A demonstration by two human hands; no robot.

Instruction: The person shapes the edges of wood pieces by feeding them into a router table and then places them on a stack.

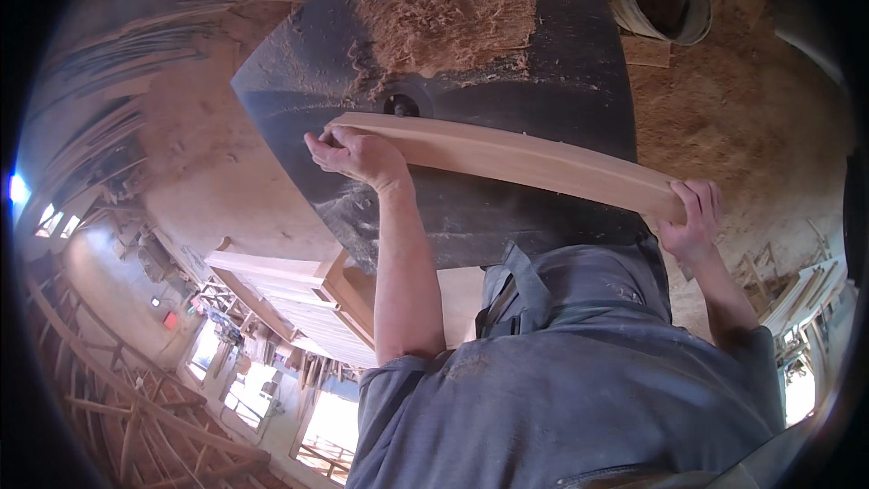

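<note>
A long, pale wooden board [516,158] with a slight bend lies slanting across a dark machine table [579,63]. My left hand [367,158] is closed on its left end, fingers curled at the near edge. The board's right end reaches past the table edge, and my right hand [690,222] grips it there, with the fingers on top. Just beyond the left end, close to my left hand, a dark spindle [401,107] stands in a round opening in the table. Whether the board touches the spindle I cannot tell.
Wood shavings [444,9] are heaped on the far part of the table. A round bucket [702,4] stands on the floor [724,118] at the far right, among sawdust. To the left is a wooden frame with slats [281,294]; lumber [806,299] leans at the right.
</note>
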